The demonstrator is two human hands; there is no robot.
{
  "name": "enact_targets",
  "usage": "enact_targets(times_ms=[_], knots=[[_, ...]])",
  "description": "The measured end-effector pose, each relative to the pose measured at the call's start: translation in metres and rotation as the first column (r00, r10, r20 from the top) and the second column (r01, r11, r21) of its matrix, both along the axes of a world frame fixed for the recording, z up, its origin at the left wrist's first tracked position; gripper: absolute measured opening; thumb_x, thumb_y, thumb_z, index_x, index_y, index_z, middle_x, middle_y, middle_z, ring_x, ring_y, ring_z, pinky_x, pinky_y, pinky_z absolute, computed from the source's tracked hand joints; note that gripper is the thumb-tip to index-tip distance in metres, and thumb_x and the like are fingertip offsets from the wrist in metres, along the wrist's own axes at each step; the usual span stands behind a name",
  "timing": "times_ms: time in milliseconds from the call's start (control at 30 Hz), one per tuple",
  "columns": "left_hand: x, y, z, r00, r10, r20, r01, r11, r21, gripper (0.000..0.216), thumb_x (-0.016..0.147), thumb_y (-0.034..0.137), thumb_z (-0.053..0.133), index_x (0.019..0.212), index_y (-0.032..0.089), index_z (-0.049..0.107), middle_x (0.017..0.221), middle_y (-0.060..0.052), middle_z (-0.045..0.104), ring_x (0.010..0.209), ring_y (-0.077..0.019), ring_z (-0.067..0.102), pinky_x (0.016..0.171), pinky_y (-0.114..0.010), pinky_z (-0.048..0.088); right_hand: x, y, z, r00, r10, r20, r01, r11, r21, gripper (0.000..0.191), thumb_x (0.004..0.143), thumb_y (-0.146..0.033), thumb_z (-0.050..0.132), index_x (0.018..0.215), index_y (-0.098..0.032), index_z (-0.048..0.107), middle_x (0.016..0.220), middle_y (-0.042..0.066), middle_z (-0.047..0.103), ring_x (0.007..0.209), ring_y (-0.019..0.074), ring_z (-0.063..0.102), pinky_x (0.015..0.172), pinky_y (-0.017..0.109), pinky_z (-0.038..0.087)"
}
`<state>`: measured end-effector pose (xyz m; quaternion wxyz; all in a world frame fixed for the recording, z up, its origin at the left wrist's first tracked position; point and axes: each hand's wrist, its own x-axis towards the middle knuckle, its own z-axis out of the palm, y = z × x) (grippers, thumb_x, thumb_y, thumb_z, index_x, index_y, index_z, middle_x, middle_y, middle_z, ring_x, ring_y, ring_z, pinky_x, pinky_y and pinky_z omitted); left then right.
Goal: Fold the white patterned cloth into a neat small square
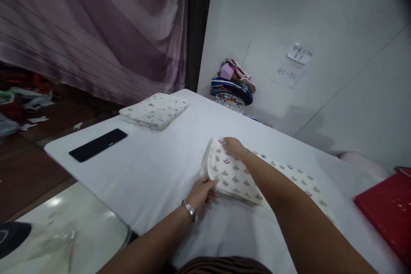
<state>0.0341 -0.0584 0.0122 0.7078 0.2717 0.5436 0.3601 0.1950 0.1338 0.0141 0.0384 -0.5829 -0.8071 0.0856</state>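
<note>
A white cloth (pixel 236 175) printed with grey, red and green motifs lies partly folded on the white table, one length stretching right beneath my right forearm. My left hand (pixel 201 192), with a silver band at the wrist, pinches the near left corner, thumb on top and fingers underneath. At the far left corner my right hand (pixel 233 145) grips the edge, its fingertips curled and partly hidden. Further back on the table rests a folded white patterned cloth (pixel 156 109), apart from both hands.
A black phone-like slab (pixel 98 144) lies on the white table (pixel 154 167) at left. Stacked folded fabrics (pixel 233 87) stand by the wall behind. A red item (pixel 387 214) sits at the right edge. Paper notes (pixel 300 53) hang on the wall. A pinkish curtain (pixel 128 30) hangs back left.
</note>
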Motion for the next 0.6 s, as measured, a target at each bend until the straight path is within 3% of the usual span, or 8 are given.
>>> enact_targets(times_ms=[167, 267, 400, 600], knots=[[0.001, 0.006, 0.005, 0.991, -0.018, -0.134, 0.04, 0.985, 0.169, 0.018, 0.069, 0.031, 0.062, 0.075, 0.014, 0.06, 0.064, -0.001, 0.061, 0.052, -0.0099, 0.055, 0.04, -0.018, 0.03, 0.006, 0.005, -0.004, 0.999, 0.053, -0.012, -0.054, 0.996, -0.066, 0.043, 0.085, -0.047, 0.046, 0.118, -0.021, 0.057, 0.121, 0.007, 0.058, 0.108, 0.0229, 0.055, 0.087, 0.027, 0.042], [0.0, 0.014, 0.003, 0.97, -0.008, -0.245, 0.069, 0.968, 0.242, 0.014, 0.068, 0.028, 0.06, 0.069, 0.015, 0.06, 0.051, 0.001, 0.056, 0.05, -0.0102, 0.052, 0.04, -0.018, 0.031, 0.008, 0.002, -0.004, 0.996, 0.085, -0.028, -0.086, 0.996, -0.023, 0.041, 0.088, -0.049, 0.04, 0.113, -0.022, 0.058, 0.116, 0.007, 0.06, 0.105, 0.0222, 0.056, 0.085, 0.027, 0.041], [-0.004, 0.022, -0.008, 0.976, -0.016, -0.217, 0.057, 0.981, 0.185, 0.014, 0.068, 0.028, 0.059, 0.071, 0.014, 0.061, 0.052, 0.001, 0.057, 0.047, -0.0105, 0.053, 0.038, -0.019, 0.029, 0.008, 0.001, -0.006, 0.997, 0.074, -0.032, -0.07, 0.993, 0.098, 0.039, 0.091, -0.047, 0.035, 0.112, -0.022, 0.056, 0.111, 0.006, 0.06, 0.102, 0.0197, 0.055, 0.082, 0.026, 0.04], [-0.008, 0.023, -0.01, 0.98, -0.057, -0.189, 0.073, 0.994, 0.079, 0.016, 0.07, 0.028, 0.061, 0.076, 0.013, 0.06, 0.058, 0.001, 0.059, 0.04, -0.0094, 0.055, 0.033, -0.018, 0.025, 0.009, 0.003, -0.013, 0.993, 0.113, 0.041, -0.116, 0.991, 0.069, 0.04, 0.093, -0.047, 0.033, 0.113, -0.021, 0.056, 0.109, 0.007, 0.06, 0.1, 0.0192, 0.054, 0.079, 0.026, 0.039]])
